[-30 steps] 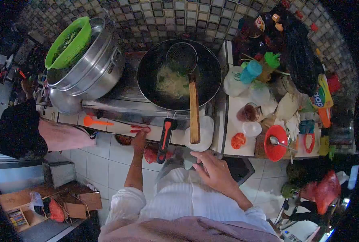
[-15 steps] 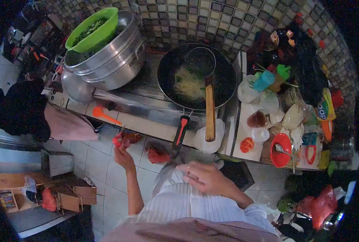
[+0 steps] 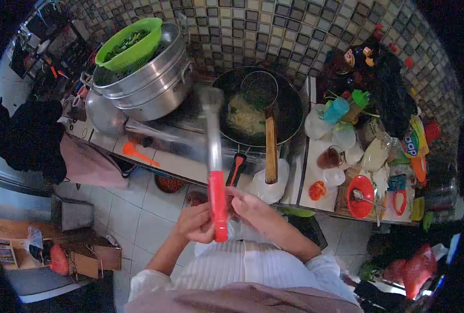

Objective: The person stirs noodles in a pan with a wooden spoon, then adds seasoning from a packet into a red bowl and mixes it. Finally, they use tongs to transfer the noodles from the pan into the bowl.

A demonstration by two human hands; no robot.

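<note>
A spatula (image 3: 214, 151) stands upright in front of me, with a long metal shaft, a red handle and a broad grey head smeared by motion. My left hand (image 3: 194, 223) is closed round the red handle. From the other side my right hand (image 3: 253, 211) comes up to it, fingertips right at the handle's edge and partly hidden. Beyond the spatula head sits a black wok (image 3: 294, 112) with pale noodle-like strips in it. A wire strainer with a wooden handle (image 3: 271, 151) lies across the wok's rim.
A steamer pot (image 3: 156, 91) bears a green basket (image 3: 146, 44) of leaves at the left. On the right counter are a red bowl (image 3: 361, 195) with a spoon, jars and bottles. An orange spoon-like utensil (image 3: 138, 154) lies on the counter's front edge.
My left hand has moved right and in front of my body, swinging the spatula upright. My right hand has shifted slightly up beside the handle.
</note>
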